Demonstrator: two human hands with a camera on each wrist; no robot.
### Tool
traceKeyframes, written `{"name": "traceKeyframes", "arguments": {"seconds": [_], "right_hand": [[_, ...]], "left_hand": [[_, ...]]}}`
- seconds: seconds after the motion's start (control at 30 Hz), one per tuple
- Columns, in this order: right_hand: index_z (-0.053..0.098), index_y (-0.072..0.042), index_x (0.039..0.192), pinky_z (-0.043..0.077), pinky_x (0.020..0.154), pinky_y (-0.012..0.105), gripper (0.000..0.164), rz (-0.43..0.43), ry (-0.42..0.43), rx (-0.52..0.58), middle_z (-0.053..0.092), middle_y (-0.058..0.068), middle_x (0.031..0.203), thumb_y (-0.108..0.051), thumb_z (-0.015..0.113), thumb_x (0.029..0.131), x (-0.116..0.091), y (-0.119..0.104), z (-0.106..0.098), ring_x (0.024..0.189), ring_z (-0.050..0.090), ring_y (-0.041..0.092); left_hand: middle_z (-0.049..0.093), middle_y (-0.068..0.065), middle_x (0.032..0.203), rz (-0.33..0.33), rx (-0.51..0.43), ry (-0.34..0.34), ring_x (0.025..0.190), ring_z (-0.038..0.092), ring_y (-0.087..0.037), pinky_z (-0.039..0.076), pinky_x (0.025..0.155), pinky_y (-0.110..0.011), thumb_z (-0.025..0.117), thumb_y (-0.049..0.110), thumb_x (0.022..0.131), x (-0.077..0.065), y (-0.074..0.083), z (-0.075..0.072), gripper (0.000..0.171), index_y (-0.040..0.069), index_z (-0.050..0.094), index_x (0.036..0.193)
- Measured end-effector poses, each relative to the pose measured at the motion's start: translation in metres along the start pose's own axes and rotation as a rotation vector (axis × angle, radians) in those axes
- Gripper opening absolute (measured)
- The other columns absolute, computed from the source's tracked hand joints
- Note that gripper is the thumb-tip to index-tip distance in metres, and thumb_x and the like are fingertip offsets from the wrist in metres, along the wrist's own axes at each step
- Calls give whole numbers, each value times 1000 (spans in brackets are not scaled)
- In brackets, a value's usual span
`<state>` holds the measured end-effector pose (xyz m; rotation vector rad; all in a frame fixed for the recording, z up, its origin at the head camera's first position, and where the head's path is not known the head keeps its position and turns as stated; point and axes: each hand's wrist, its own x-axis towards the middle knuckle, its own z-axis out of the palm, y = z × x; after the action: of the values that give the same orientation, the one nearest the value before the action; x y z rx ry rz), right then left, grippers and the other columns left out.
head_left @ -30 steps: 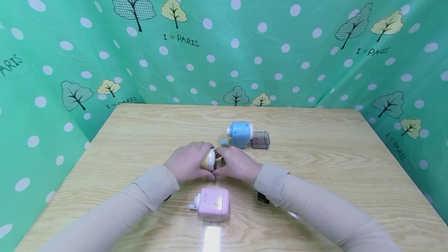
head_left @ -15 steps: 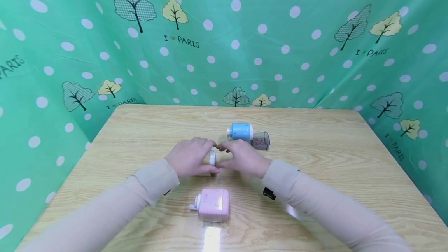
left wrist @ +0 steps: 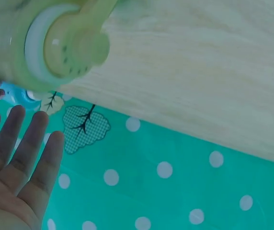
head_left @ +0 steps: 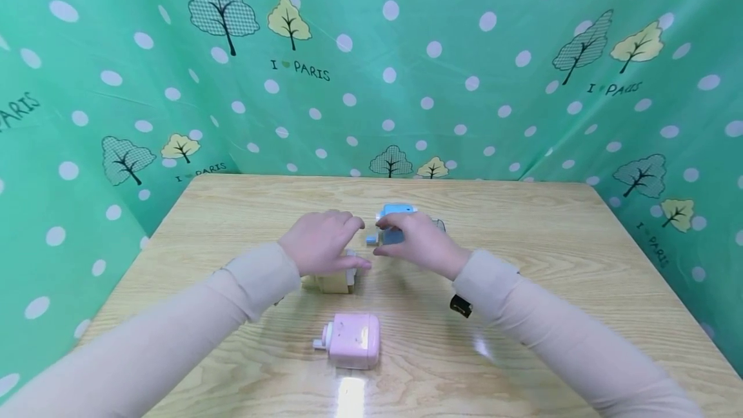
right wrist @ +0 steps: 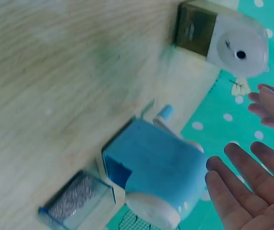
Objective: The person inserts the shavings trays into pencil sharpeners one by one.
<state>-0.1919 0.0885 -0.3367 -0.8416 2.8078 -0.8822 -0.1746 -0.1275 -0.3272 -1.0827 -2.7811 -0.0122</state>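
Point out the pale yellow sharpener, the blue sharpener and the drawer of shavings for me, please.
Pale yellow sharpener [right wrist: 229, 37]: right wrist view, on its pale front.
Blue sharpener [right wrist: 162, 164]: right wrist view, middle of its blue body.
Drawer of shavings [right wrist: 95, 205]: right wrist view, on its clear wall.

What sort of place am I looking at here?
Perhaps a makeshift tabletop work area: dotted green cloth hangs behind and beside a wooden table with a blue pencil sharpener on it.

Leaves room on the table [head_left: 522, 211], far left and far right.
Narrows between yellow sharpener [head_left: 333, 284] and blue sharpener [right wrist: 161, 155]; meets shavings drawer [right wrist: 75, 197] right of these, pink sharpener [head_left: 353, 340] near.
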Motion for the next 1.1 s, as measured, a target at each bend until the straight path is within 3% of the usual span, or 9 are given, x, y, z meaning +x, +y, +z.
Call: {"name": "traceKeyframes", "arguments": {"seconds": [0.5,0.83,1.1], "right_hand": [[68,4,126,52,97,50,53,2,120,27,72,17,121,-29,76,84,-1,16,-30,112,66,35],[67,2,129,50,99,51,57,101,148,28,69,17,129,-33,75,85,-2,39,-40,116,63,36],[65,5,131,49,100,54,58,158,151,18,67,21,131,-32,72,87,-4,63,-42,118,62,40]], "left_hand": [[71,-10,105,-24,60,-32,88,68,-25,59,67,-40,55,67,86,37,0,-1,75,2,64,123],[70,-9,102,-59,69,-82,87,67,-22,59,68,-37,53,69,85,68,2,-1,76,3,64,122],[70,-10,111,-78,42,-85,95,67,-24,59,72,-39,54,69,84,81,5,6,80,3,61,128]]}}
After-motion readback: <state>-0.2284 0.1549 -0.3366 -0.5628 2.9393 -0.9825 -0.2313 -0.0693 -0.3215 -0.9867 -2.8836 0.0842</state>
